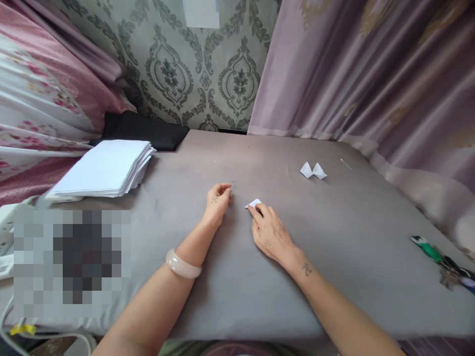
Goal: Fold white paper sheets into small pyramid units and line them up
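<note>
A grey covered table [352, 212] is filling most of the view. A stack of white paper [102, 168] is lying along its left edge, just in front of a flat black item [146, 129] that is occupying the far left corner. Over the middle of the surface, the right hand [271, 232] and the left hand [218, 199] are working side by side but apart. A bunch of keys [449, 269] with a green piece is lying by the right edge, and two peaked white paper shapes [312, 171] are standing nearer the far edge, on the right half.

The small folded paper [253, 203] is lying mid-surface, its visible point facing left. It is sitting at the right hand's fingertips, on the side toward the left hand and the far edge; the fingers are hiding its rest, so I cannot tell its long axis. The right hand is the nearer one, its thumb and fingers grasping the paper, its palm facing down and its forearm slanting in from the near right corner. The left hand is curling loosely, thumb side up, apart from the paper; I cannot tell whether its fingertips are meeting.
</note>
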Action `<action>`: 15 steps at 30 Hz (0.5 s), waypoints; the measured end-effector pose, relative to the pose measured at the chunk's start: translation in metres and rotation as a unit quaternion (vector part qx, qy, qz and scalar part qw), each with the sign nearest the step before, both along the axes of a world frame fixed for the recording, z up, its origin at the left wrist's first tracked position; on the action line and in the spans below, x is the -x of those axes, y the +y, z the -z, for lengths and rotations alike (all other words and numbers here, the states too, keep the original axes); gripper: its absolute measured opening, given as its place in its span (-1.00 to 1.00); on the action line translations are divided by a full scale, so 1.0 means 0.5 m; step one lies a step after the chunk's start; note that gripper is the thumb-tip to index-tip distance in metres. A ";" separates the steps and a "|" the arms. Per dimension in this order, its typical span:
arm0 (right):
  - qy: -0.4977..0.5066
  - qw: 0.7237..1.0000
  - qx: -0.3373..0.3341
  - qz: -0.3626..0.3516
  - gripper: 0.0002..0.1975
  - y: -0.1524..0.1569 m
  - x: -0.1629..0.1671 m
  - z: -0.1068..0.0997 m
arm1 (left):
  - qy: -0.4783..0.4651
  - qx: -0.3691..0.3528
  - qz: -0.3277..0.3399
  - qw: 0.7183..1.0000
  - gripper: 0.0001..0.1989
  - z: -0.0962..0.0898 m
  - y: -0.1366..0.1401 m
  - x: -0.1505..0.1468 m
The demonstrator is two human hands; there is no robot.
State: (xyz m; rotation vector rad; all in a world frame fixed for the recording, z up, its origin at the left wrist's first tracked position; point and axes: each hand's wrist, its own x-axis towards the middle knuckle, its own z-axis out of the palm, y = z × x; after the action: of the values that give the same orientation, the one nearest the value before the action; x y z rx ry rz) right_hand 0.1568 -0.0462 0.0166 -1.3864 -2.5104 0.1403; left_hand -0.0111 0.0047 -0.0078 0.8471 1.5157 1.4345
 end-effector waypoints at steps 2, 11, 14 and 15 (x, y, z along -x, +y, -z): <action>-0.006 1.000 0.002 -0.003 -0.55 0.000 0.000 -0.002 | -0.014 -0.003 0.001 1.000 -0.80 -0.003 -0.002 0.002; -0.025 0.999 0.008 -0.029 -0.53 -0.006 -0.007 -0.005 | 0.080 0.027 0.060 0.995 -0.76 -0.014 -0.009 0.002; -0.007 1.000 0.008 -0.029 -0.54 -0.001 -0.010 -0.004 | 0.197 0.006 0.161 0.967 -0.81 -0.014 -0.014 0.005; -0.001 1.000 0.009 -0.029 -0.54 0.002 -0.012 -0.004 | 0.240 -0.011 0.196 0.951 -0.84 -0.014 -0.016 0.006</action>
State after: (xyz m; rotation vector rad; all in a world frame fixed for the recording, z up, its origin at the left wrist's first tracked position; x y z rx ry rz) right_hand 0.1626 -0.0453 0.0185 -1.3216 -2.5583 0.1737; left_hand -0.0141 -0.0033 -0.0007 1.4986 1.5569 0.9941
